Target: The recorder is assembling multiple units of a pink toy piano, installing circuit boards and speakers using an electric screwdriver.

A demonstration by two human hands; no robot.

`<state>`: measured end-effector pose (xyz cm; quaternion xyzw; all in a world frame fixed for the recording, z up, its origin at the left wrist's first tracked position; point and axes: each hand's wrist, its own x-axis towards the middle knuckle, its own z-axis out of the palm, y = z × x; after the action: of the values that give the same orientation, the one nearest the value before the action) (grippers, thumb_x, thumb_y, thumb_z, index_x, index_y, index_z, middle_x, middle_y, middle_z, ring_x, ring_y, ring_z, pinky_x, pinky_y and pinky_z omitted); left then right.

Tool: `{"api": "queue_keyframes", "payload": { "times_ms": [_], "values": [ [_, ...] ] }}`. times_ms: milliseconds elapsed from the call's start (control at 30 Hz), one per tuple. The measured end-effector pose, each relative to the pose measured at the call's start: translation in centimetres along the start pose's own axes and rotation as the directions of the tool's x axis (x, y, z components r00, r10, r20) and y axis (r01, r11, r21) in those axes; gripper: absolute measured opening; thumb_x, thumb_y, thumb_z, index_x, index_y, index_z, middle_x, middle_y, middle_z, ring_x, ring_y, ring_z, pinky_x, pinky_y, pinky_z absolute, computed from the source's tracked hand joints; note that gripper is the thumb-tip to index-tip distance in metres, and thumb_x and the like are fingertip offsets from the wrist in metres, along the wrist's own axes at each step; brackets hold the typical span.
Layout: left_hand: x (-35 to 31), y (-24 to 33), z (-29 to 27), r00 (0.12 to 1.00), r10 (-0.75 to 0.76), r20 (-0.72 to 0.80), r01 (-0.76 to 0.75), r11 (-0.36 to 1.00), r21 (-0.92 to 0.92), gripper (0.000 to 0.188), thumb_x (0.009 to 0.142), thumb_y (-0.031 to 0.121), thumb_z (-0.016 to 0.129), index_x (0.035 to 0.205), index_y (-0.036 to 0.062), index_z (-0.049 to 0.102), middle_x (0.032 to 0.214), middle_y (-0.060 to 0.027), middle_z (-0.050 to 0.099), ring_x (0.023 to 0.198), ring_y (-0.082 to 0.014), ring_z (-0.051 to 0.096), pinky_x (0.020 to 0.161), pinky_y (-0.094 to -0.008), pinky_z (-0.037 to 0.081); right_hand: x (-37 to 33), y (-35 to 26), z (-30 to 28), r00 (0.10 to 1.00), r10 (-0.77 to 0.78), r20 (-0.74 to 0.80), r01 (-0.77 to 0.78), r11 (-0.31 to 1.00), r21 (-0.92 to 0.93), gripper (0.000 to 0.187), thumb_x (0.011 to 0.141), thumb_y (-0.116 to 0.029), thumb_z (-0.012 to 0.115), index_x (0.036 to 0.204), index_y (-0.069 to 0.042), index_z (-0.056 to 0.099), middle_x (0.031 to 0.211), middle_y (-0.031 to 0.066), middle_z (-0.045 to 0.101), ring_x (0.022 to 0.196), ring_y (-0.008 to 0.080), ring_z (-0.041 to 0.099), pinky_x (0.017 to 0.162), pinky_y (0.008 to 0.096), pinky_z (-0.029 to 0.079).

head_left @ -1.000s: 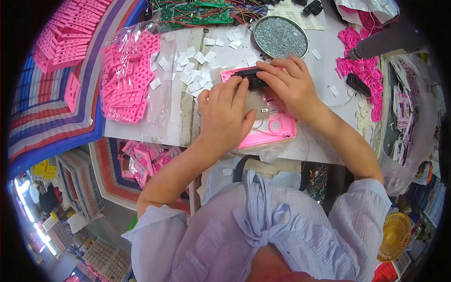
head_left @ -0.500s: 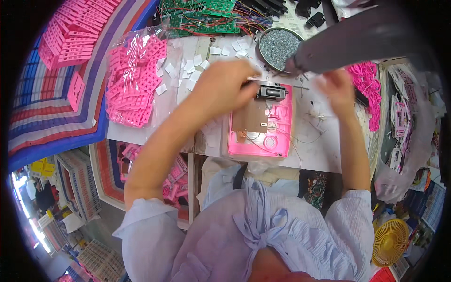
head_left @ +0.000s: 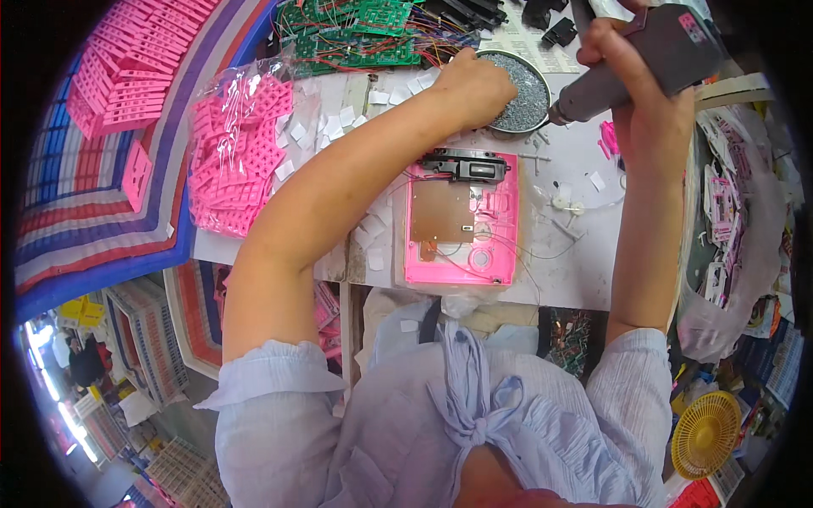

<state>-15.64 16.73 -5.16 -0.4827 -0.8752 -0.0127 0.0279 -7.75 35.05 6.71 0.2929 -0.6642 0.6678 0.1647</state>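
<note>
My left hand [head_left: 476,89] is at the left rim of a round tin of small screws [head_left: 523,97]. Its fingers are curled over the screws, and what they pinch is hidden. My right hand [head_left: 648,106] grips a dark grey power screwdriver [head_left: 614,89], its nose pointing left beside the tin. Between my arms a pink plastic housing [head_left: 500,262] lies open on the table. Inside it are a brown circuit board [head_left: 442,213], thin wires and a black mechanism [head_left: 474,168] along the far edge.
Behind are green circuit boards [head_left: 347,46] with wires. To the left lie a clear bag of pink parts [head_left: 237,152], white paper squares [head_left: 334,125] and a striped crate [head_left: 93,222] of pink pieces. A filled plastic bag [head_left: 720,254] hangs at the right; loose screws dot the table [head_left: 584,279].
My left hand has left the black mechanism and gone up to the tin of screws. My right hand, earlier empty below the power screwdriver, has risen and taken hold of it.
</note>
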Motion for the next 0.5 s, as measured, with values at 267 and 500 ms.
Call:
{"api": "queue_keyframes", "payload": {
  "times_ms": [267, 500],
  "values": [
    [0.6, 0.2, -0.1, 0.998, -0.064, 0.011, 0.064, 0.996, -0.059, 0.016, 0.091, 0.028, 0.062, 0.097, 0.0167, 0.072, 0.094, -0.0038, 0.069, 0.095, -0.0253, 0.068, 0.085, -0.0471, 0.043, -1.9, -1.2, 2.9, 0.957, 0.144, -0.252, -0.13, 0.989, 0.073, 0.047, 0.091, -0.004, 0.07, 0.131, 0.009, 0.05, 0.099, 0.0093, 0.063, 0.088, 0.0185, 0.063, 0.083, 0.0337, 0.052],
    [0.7, 1.1, -1.4, 0.995, -0.006, 0.101, 0.009, 0.999, -0.036, 0.022, 0.091, 0.024, 0.057, 0.1, 0.0161, 0.076, 0.101, -0.0093, 0.075, 0.097, -0.0279, 0.071, 0.093, -0.0483, 0.042, -3.1, -0.6, 3.3, 0.956, 0.186, -0.228, -0.172, 0.982, 0.079, 0.042, 0.092, -0.005, 0.069, 0.129, 0.004, 0.053, 0.099, 0.0097, 0.063, 0.087, 0.0176, 0.062, 0.082, 0.0371, 0.053]
  ]
}}
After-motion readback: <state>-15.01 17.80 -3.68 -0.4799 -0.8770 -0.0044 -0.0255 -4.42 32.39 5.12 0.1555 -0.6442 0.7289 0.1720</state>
